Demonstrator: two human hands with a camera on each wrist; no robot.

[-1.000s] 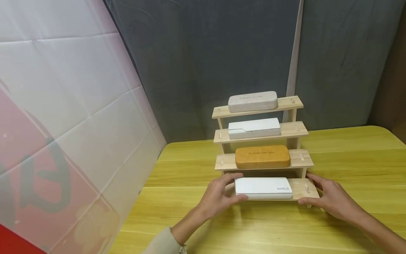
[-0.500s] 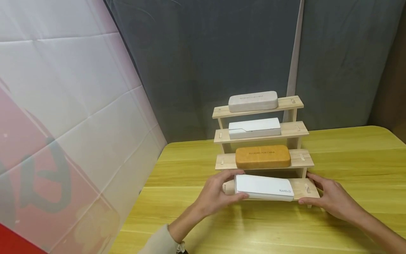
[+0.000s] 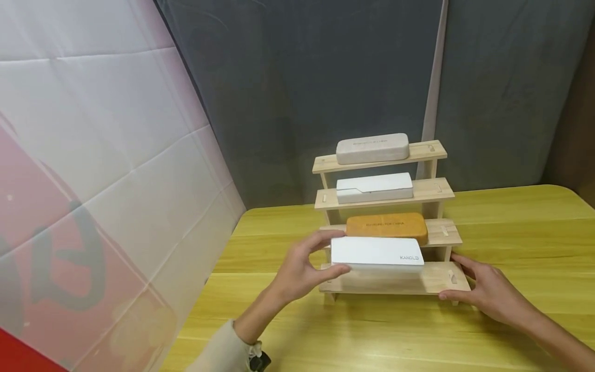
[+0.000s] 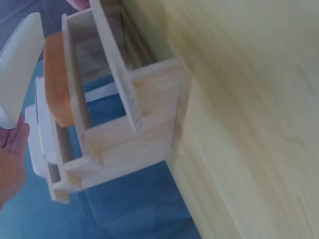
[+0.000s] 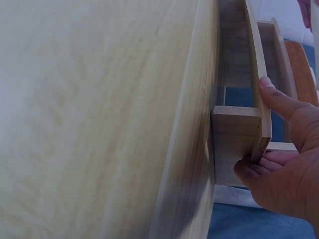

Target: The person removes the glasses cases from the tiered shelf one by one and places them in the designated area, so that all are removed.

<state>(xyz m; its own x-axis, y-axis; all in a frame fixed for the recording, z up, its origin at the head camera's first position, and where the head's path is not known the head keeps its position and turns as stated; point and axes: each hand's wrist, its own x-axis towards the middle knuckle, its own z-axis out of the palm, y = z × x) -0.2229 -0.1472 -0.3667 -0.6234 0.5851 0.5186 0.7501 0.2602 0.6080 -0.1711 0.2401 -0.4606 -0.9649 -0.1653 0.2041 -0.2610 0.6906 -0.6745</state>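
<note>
My left hand (image 3: 299,271) grips the left end of a white glasses case (image 3: 374,251) with lettering at its right corner. It holds the case above the lowest shelf of a stepped wooden stand (image 3: 395,284), overlapping the orange glasses case (image 3: 388,226) behind. In the left wrist view, the white case (image 4: 20,64) is raised off the stand, fingers at its lower end. My right hand (image 3: 492,292) holds the right end of the lowest shelf. In the right wrist view, this hand (image 5: 286,174) has its thumb on the shelf's front edge and its fingers curled round the end.
Higher on the stand lie another white glasses case (image 3: 374,188) and, on the top shelf, a pale grey glasses case (image 3: 372,149). A yellow wooden table (image 3: 260,248) carries the stand. Behind hangs a dark grey curtain (image 3: 297,93); a printed fabric wall (image 3: 107,129) runs along the left.
My left hand has lifted the white glasses case off the lowest shelf, first tilting it, then moving it up and slightly left. My right hand has stayed on the stand.
</note>
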